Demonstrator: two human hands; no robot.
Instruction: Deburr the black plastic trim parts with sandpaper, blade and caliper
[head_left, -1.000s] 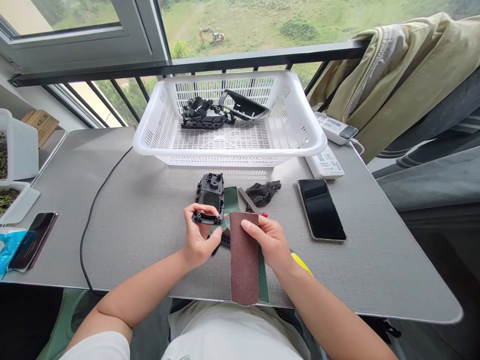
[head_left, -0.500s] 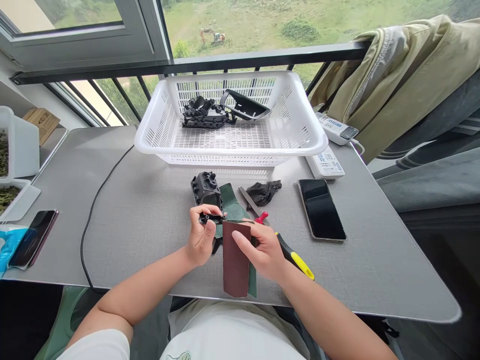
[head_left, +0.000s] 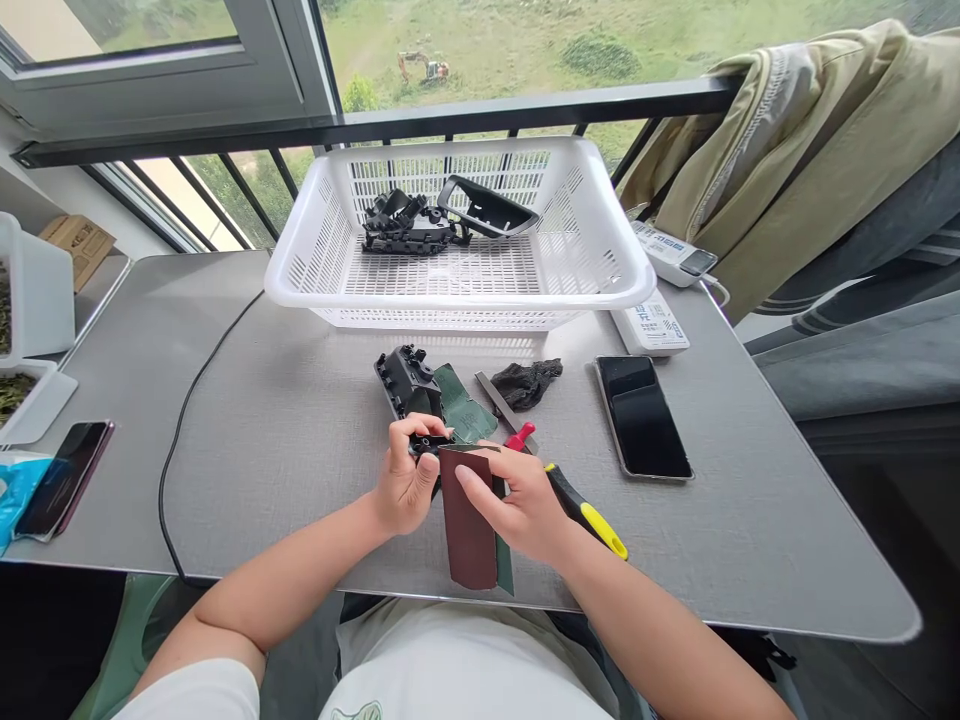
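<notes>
My left hand (head_left: 409,478) is closed on one end of a black plastic part (head_left: 409,380), a boxy moulded housing that points away from me. In my right hand (head_left: 521,500) is a folded sheet of sandpaper (head_left: 469,525), reddish brown on its front face and green on the back. The sheet's upper edge meets the near end of the plastic part, though the exact contact is hidden by my fingers. A second green piece of sandpaper (head_left: 465,405) lies just beyond my hands. Close by are a flat metal file (head_left: 499,395) and a red-tipped tool (head_left: 520,436).
A white plastic basket (head_left: 450,300) holds several black plastic parts (head_left: 409,225). To the right are a crumpled black cloth (head_left: 527,384), a phone (head_left: 643,418) and a yellow-black handle (head_left: 592,515). A black cable (head_left: 187,420) and another phone (head_left: 64,480) are at left.
The black plastic part has tilted a little to the left at its far end. The sandpaper's top has shifted slightly left, and both hands keep their grips.
</notes>
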